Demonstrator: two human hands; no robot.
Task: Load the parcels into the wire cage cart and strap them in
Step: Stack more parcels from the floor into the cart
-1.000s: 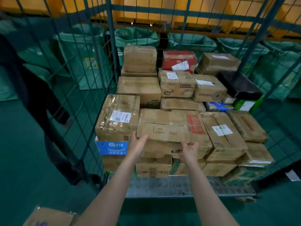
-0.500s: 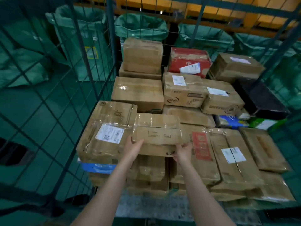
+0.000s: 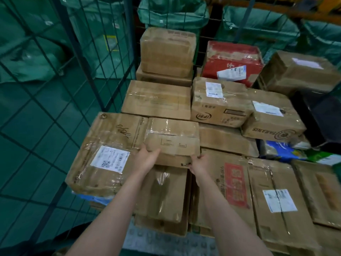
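Small taped parcel in the near-left part of the wire cage cart, over the seam between a large labelled carton by the left wall and a carton with a red printed panel toward the near edge. Left hand clamped on the parcel's near left corner, thumb on top; right hand clamped on its near right corner. Parcel's left end overlapping the labelled carton; resting or held clear, not discernible. Further brown cartons stacked to the far edge, with a red box against the back wall and a black box at the right edge. Green sacks beyond the mesh.
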